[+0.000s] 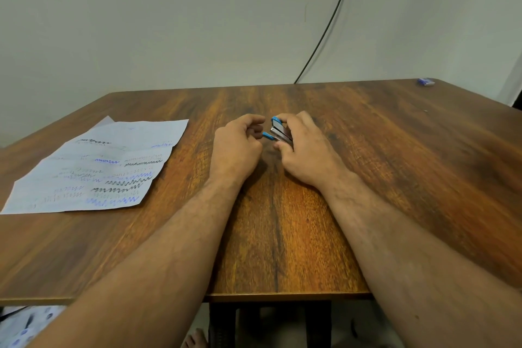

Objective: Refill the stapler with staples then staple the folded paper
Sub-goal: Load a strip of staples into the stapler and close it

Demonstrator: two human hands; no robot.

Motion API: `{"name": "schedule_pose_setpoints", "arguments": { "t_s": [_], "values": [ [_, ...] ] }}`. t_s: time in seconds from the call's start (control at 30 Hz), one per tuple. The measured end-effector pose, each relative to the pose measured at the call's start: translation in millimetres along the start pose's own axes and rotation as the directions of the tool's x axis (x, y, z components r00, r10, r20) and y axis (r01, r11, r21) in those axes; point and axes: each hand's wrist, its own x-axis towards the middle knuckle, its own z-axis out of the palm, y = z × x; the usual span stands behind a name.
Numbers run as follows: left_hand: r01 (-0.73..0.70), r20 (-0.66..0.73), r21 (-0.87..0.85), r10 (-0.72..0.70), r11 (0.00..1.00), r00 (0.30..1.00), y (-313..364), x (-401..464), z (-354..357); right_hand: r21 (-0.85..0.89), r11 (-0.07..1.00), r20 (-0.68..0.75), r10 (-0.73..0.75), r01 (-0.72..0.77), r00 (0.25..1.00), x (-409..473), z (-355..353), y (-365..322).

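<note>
the small blue-and-silver metal stapler (278,130) sits near the middle of the brown wood-grain desk (381,167), hinged open with its blue-tipped arms spread apart toward 9 o'clock. the right hand (303,147) grips it, fingers over the top arm and thumb under the lower one. the left hand (236,144) is just beside it at 9 o'clock, fingers curled with the tips drawn together; whether they pinch a strip of staples is too small to tell.

it looks light, rigid and a little slick on the metal rail, and probably springy at the hinge, so the safer hold is on the blue plastic ends and the sides, away from the open channel, which likely pinches.

the white handwritten paper sheets (96,169) lie well apart at 8 o'clock, thin and floppy, best lifted by an edge. a small blue staple box (426,81) rests far off at 2 o'clock, close to the desk's back edge. a dark cable (327,28) hangs down the wall. bare desk lies between the hands and the near edge.
</note>
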Motion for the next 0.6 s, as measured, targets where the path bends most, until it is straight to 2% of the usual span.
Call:
{"name": "schedule_pose_setpoints", "arguments": {
  "t_s": [0.13,0.37,0.6],
  "values": [
    [0.018,-0.056,0.022,-0.017,1.000,0.998,0,1,1,0.013,0.999,-0.021,0.042,-0.042,0.999,2,0,2],
    [0.057,-0.093,0.099,-0.048,0.993,0.994,4,-3,-1,-0.141,0.988,0.109,0.080,-0.064,0.991,5,3,6],
    [0.110,-0.094,0.152,-0.097,0.982,0.991,5,-6,-9,-0.210,0.978,0.067,0.026,-0.012,0.997,3,2,3]
  ]
}}
